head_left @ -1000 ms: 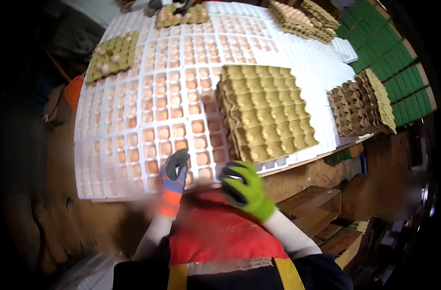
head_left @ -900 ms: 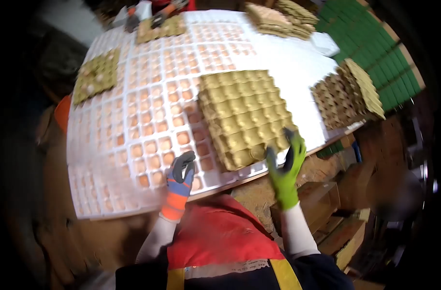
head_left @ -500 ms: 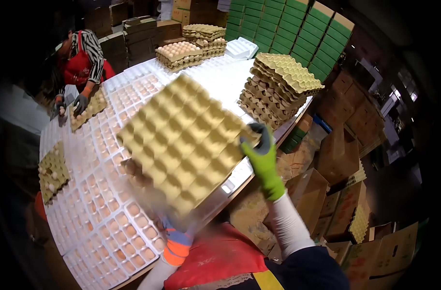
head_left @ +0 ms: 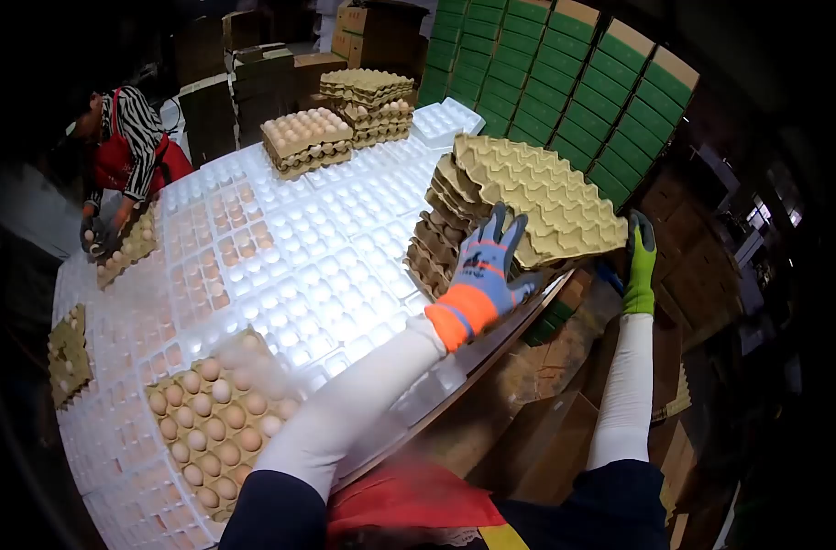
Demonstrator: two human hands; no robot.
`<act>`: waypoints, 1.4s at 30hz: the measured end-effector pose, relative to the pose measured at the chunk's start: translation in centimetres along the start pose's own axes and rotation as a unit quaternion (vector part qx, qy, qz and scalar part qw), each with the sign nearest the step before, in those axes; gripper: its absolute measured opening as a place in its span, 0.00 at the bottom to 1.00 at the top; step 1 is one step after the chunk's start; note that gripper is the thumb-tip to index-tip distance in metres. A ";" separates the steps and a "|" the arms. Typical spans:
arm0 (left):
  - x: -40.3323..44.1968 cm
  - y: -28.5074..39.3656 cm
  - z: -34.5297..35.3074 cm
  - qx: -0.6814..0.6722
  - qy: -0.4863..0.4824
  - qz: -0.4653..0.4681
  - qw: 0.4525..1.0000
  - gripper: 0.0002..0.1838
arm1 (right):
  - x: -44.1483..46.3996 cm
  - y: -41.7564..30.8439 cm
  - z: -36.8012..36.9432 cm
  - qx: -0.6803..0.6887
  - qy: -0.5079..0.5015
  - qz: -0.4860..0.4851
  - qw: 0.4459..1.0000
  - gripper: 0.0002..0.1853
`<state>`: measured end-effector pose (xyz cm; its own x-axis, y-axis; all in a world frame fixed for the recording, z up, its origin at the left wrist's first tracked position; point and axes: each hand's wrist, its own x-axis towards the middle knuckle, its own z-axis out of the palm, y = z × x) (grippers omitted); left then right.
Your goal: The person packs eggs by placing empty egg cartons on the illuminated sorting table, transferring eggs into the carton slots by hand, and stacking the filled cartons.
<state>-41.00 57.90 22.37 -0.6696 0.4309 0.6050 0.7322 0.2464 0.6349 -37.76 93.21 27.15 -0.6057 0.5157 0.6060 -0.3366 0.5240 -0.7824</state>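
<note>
A tall stack of pulp egg trays [head_left: 537, 197] leans at the table's right edge, with an unfilled yellowish tray on top. My left hand [head_left: 489, 261], in a blue-grey glove with an orange cuff, lies against the near left edge of the upper trays, fingers spread. At the top tray's right corner is my right hand [head_left: 640, 261], in a green glove with grey fingers; its fingers point upward and look stretched out along the edge. At lower left, an egg tray full of brown eggs [head_left: 214, 428] sits partly behind my left arm.
White plastic egg trays [head_left: 317, 293] cover much of the table. Stacked filled trays [head_left: 306, 137] stand at the back. A co-worker [head_left: 129, 156] handles eggs at far left. Green boxes [head_left: 565, 73] rise behind; cardboard boxes [head_left: 537, 449] crowd the floor at right.
Both hands have moved right and away from me, bringing the unfilled pulp tray from over the table onto the stack. A tray full of eggs now shows at lower left.
</note>
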 end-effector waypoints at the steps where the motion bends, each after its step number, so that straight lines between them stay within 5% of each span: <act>1: -0.5 2.0 -0.7 0.115 -0.011 -0.031 0.993 0.51 | -0.1 1.3 -0.4 0.010 -0.010 0.013 1.000 0.18; 3: -0.7 2.3 -0.1 0.083 0.014 -0.072 0.994 0.52 | -1.4 2.5 0.3 0.025 0.114 0.012 0.993 0.24; 5: -0.5 2.1 1.9 0.015 0.074 -0.027 0.997 0.51 | -1.4 3.6 1.8 0.125 0.084 0.068 0.986 0.27; 8: 0.4 3.9 2.3 0.114 0.034 -0.008 0.993 0.46 | 2.9 9.8 -0.8 0.246 0.046 0.139 0.958 0.26; 11: 0.2 3.5 3.1 0.149 0.001 -0.046 0.988 0.45 | 4.0 13.1 -2.9 -0.073 -0.095 0.041 0.992 0.21; 12: 0.4 3.0 2.9 0.075 -0.037 -0.064 0.994 0.46 | 2.8 13.0 -2.4 -0.157 -0.032 0.001 0.987 0.19; 15: -2.0 2.6 1.9 0.033 -0.061 -0.092 0.993 0.48 | 0.5 7.8 -2.6 -0.126 0.094 -0.069 0.985 0.19; 17: -5.8 2.8 -0.1 -0.017 0.010 -0.050 0.999 0.50 | -5.5 -0.1 2.1 -0.082 0.110 -0.166 0.976 0.21; 18: -8.4 2.7 -2.7 -0.047 -0.035 -0.063 0.996 0.46 | -9.1 -3.5 4.6 -0.051 0.082 -0.194 0.976 0.23; 19: -11.2 2.2 -5.0 -0.057 0.020 -0.035 0.998 0.47 | -12.9 -6.1 7.4 -0.017 0.029 -0.200 0.979 0.24; 21: -16.4 3.0 -12.3 -0.023 0.130 -0.079 0.988 0.27 | -19.9 -10.5 13.2 0.065 -0.128 -0.192 0.971 0.27; 23: -24.0 1.6 -19.0 0.121 0.221 -0.219 0.943 0.25 | -25.7 -13.0 19.4 0.130 -0.333 -0.120 0.926 0.30; 25: -30.6 2.4 -24.7 0.095 0.430 -0.376 0.815 0.21 | -31.5 -12.2 25.2 0.204 -0.498 0.137 0.832 0.28; 26: -36.7 0.9 -27.7 0.183 0.439 -0.456 0.752 0.21 | -35.2 -8.3 27.7 0.246 -0.524 0.297 0.759 0.26; 27: -41.1 -0.2 -30.0 0.255 0.421 -0.436 0.754 0.22 | -37.1 -8.0 29.4 0.220 -0.562 0.380 0.701 0.30; 29: -50.2 -4.8 -31.5 -0.017 0.469 -0.514 0.718 0.22 | -42.6 -5.6 32.9 0.243 -0.568 0.408 0.672 0.28; 31: -55.6 -8.2 -31.2 -0.299 0.488 -0.551 0.608 0.23 | -47.2 -3.3 35.0 0.274 -0.523 0.476 0.652 0.30; 32: -56.0 -9.1 -30.6 -0.350 0.488 -0.552 0.579 0.23 | -46.4 -5.9 35.2 0.244 -0.491 0.592 0.591 0.30; 34: -55.0 -10.7 -29.7 -0.349 0.486 -0.546 0.586 0.23 | -44.6 -9.5 35.0 0.295 -0.489 0.633 0.522 0.27; 42: -53.3 -9.5 -29.0 -0.262 0.498 -0.527 0.636 0.21 | -44.6 -8.2 34.7 0.267 -0.485 0.573 0.604 0.26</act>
<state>-15.89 7.37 -1.95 -0.6917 -0.5632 -0.4521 -0.1569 -0.4939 0.8553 -33.03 42.41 1.56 -0.7115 -0.4435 -0.5451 0.6773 -0.2264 -0.7000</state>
